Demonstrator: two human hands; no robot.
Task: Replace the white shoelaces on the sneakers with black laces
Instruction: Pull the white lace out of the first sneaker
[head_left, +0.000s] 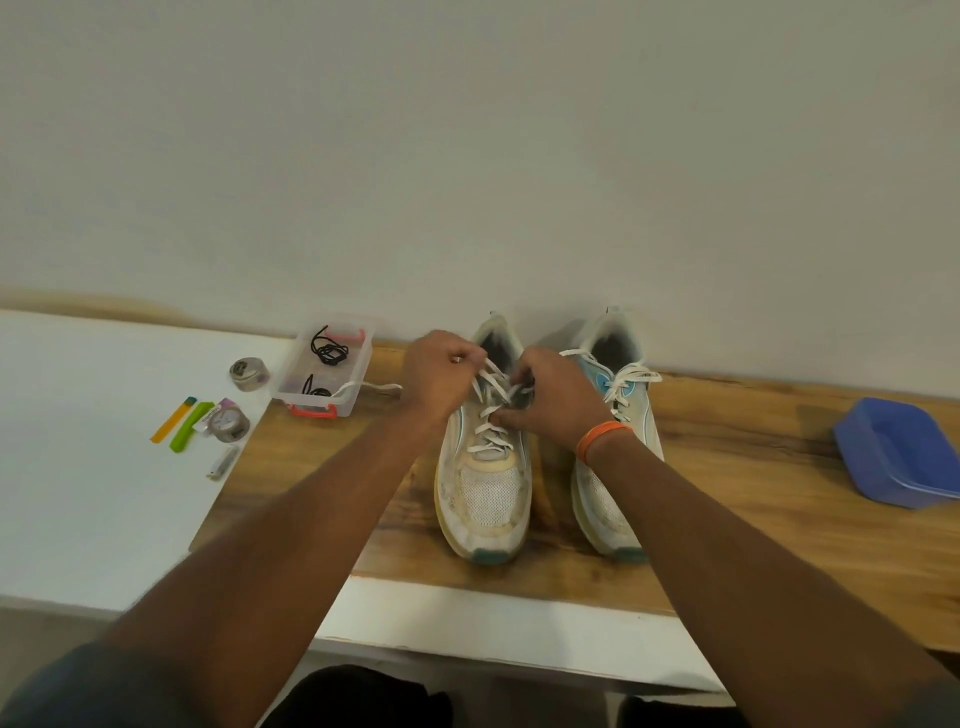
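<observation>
A wooden desk (727, 467) carries everything, with a white board (104, 441) lying over its left part. Two worn white sneakers stand side by side near the desk's middle, long axes running front to back, toes toward the person and heels toward the wall. On the left sneaker (485, 493) the white lace (485, 431) is still threaded through the lower eyelets and loose at the top; the right sneaker (618, 415), with blue side panels, keeps its white lace (631, 379) fully threaded. A blue tray (898, 452) sits far right. A clear plastic box (330, 369) with red clasps, left of the sneakers, holds the coiled black laces (327, 351). The left hand (441, 374) is above the left sneaker's collar, its fingers curled and pinching a strand of the white lace. The right hand (556, 400), with an orange wristband (600, 439), has its fingers curled onto the lace at the tongue. On the board lie two tape rolls (249, 374), a green clip (189, 426) and an orange strip (171, 418).
</observation>
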